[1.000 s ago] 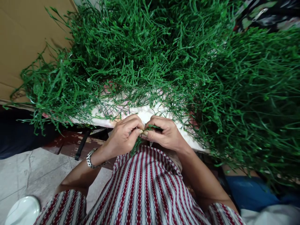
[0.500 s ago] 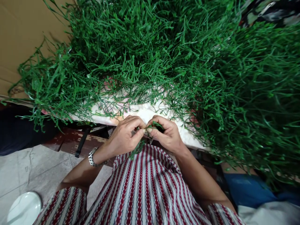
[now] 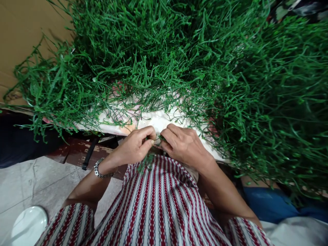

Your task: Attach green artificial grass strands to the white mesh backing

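Observation:
My left hand (image 3: 137, 146), a metal watch on its wrist, is closed in a pinch on thin green artificial plant stems (image 3: 146, 164), whose ends hang below the fingers over the striped garment. Just to its right, my right hand (image 3: 186, 145) has its fingers curled, pinching a bit of green stem between the two hands. The back of this hand hides most of what it grips. Both hands are at the near edge of a table covered with a pale flowered cloth (image 3: 156, 121). Beyond them lies a large heap of green plastic stems (image 3: 164, 51).
A cardboard sheet (image 3: 33, 37) stands at the back left. More stems (image 3: 279, 102) spill over the table's right side. Below are a reddish-brown wooden bench (image 3: 102, 155) with a black strap, a white round object (image 3: 29, 225) on the floor, and blue cloth (image 3: 269, 203) at right.
My hands have drawn slightly apart. The right hand has turned so its back faces up, and its fingers have curled in. The left keeps its pinch on the stems.

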Motion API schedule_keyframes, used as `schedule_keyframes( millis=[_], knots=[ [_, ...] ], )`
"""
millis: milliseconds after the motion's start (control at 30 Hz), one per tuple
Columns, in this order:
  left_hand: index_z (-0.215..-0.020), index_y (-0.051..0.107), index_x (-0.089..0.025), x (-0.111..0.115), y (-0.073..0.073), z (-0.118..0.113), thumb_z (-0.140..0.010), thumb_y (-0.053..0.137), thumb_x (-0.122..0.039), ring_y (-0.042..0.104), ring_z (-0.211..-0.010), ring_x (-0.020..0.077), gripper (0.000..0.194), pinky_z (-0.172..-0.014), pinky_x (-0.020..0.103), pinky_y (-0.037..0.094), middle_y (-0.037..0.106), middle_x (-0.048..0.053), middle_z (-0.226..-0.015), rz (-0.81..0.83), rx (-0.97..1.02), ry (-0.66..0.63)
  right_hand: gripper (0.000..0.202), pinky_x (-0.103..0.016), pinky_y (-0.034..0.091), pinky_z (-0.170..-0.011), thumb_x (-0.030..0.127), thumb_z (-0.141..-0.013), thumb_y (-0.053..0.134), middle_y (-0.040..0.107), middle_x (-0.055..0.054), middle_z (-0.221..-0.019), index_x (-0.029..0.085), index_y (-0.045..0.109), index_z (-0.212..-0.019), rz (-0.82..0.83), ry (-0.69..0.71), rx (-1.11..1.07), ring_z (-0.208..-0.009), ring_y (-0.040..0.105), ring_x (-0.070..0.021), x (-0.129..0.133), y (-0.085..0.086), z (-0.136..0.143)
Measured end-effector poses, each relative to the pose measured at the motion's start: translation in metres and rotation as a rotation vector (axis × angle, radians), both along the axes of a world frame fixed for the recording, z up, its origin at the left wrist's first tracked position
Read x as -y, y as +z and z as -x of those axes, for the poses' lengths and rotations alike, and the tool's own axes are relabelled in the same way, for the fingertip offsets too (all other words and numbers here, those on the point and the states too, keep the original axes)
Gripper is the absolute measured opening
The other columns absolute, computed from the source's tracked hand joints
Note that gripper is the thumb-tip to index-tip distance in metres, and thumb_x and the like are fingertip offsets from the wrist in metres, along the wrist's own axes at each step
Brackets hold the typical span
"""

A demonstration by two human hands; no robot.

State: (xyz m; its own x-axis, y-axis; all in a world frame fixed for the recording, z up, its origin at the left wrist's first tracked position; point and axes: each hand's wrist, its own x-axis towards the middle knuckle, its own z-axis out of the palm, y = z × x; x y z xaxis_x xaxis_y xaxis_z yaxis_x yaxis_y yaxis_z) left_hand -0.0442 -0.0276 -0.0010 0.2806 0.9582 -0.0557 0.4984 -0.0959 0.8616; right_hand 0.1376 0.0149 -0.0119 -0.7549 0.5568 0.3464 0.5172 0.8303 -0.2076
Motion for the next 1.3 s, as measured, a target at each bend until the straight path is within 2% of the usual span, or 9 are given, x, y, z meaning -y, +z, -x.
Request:
schedule_keyframes(
  millis=[167, 367, 533, 700, 800, 967, 1100, 1200, 1300],
  knots=[
    [-0.07, 0.052, -0.016, 0.001, -0.003, -0.005, -0.078, 0.048, -0.014, 0.045, -0.063, 0.0106, 0.008, -0.058, 0.021, 0.035, 0.05, -0.002, -0.065, 0.061, 0.065, 0.068, 0.012, -0.024, 0.031, -0.052, 0.02, -0.085, 0.046, 0.057, -0.004, -0.073, 0.014, 0.056, -0.081, 0.157, 0.041, -0.117, -0.06, 0.048, -0.0112, -0.002, -0.012, -0.001],
    [-0.071, 0.059, -0.015, 0.002, -0.006, -0.009, -0.079, 0.053, -0.013, 0.052, -0.065, 0.0111, 0.01, -0.066, 0.024, 0.038, 0.06, 0.0, -0.066, -0.242, -0.046, 0.093, 0.02, -0.021, 0.042, -0.068, 0.029, -0.086, 0.053, 0.062, -0.005, -0.087, 0.013, 0.054, -0.099, 0.541, 0.182, -0.362, -0.077, 0.057, -0.0119, -0.003, -0.017, -0.002],
    [-0.073, 0.057, -0.015, 0.002, -0.006, -0.009, -0.083, 0.046, -0.011, 0.05, -0.065, 0.0109, 0.015, -0.069, 0.027, 0.037, 0.058, 0.0, -0.066, -0.36, -0.146, -0.066, 0.026, -0.02, 0.032, -0.053, 0.029, -0.092, 0.04, 0.044, 0.002, -0.061, 0.016, 0.044, -0.07, 0.494, 0.173, -0.329, -0.055, 0.04, -0.008, 0.002, -0.023, -0.001],
    [-0.055, 0.049, -0.015, -0.001, 0.006, -0.002, -0.076, 0.039, -0.003, 0.041, -0.056, 0.0109, 0.026, -0.06, 0.027, 0.031, 0.046, -0.002, -0.053, -0.408, -0.342, -0.341, 0.02, -0.022, 0.027, -0.052, 0.021, -0.089, 0.039, 0.044, 0.001, -0.061, 0.017, 0.045, -0.071, 0.405, 0.267, -0.098, -0.054, 0.037, -0.0089, 0.005, -0.016, -0.01],
    [-0.057, 0.053, -0.015, -0.007, 0.013, 0.006, -0.076, 0.038, -0.001, 0.042, -0.055, 0.0105, 0.028, -0.061, 0.027, 0.033, 0.049, -0.001, -0.052, -0.371, -0.315, -0.453, 0.016, -0.022, 0.028, -0.052, 0.014, -0.086, 0.039, 0.048, 0.0, -0.064, 0.016, 0.049, -0.074, 0.409, 0.326, 0.046, -0.054, 0.039, -0.0087, 0.002, -0.008, -0.02],
    [-0.075, 0.064, -0.015, -0.017, 0.01, 0.017, -0.08, 0.052, -0.012, 0.053, -0.066, 0.0108, 0.014, -0.062, 0.023, 0.038, 0.061, 0.001, -0.071, -0.116, 0.063, -0.13, 0.018, -0.024, 0.039, -0.062, 0.025, -0.09, 0.045, 0.051, -0.006, -0.08, 0.015, 0.057, -0.081, 0.378, 0.157, -0.176, -0.072, 0.049, -0.0126, -0.007, -0.003, -0.037],
    [-0.074, 0.065, -0.016, -0.018, -0.002, 0.017, -0.079, 0.061, -0.022, 0.049, -0.069, 0.0123, 0.009, -0.064, 0.026, 0.037, 0.055, 0.002, -0.069, -0.153, 0.395, 0.06, 0.021, -0.033, 0.044, -0.082, 0.027, -0.09, 0.045, 0.051, -0.013, -0.112, 0.016, 0.056, -0.077, 0.433, 0.115, -0.465, -0.102, 0.052, -0.0203, -0.006, -0.003, -0.031],
    [-0.074, 0.066, -0.017, -0.018, -0.009, 0.012, -0.079, 0.061, -0.023, 0.048, -0.07, 0.0128, 0.009, -0.064, 0.027, 0.035, 0.053, 0.002, -0.069, -0.202, 0.481, 0.115, 0.019, -0.027, 0.047, -0.07, 0.024, -0.092, 0.04, 0.061, -0.006, -0.087, 0.017, 0.055, -0.083, 0.626, 0.106, -0.659, -0.077, 0.059, -0.0129, -0.001, -0.003, -0.016],
    [-0.076, 0.066, -0.018, -0.018, -0.01, 0.007, -0.079, 0.061, -0.022, 0.047, -0.069, 0.0124, 0.008, -0.064, 0.027, 0.035, 0.052, 0.001, -0.071, -0.247, 0.488, 0.142, 0.015, -0.02, 0.041, -0.056, 0.024, -0.091, 0.044, 0.057, 0.001, -0.069, 0.016, 0.056, -0.09, 0.729, 0.009, -0.683, -0.055, 0.051, -0.0071, 0.0, -0.005, 0.0]
  ],
)
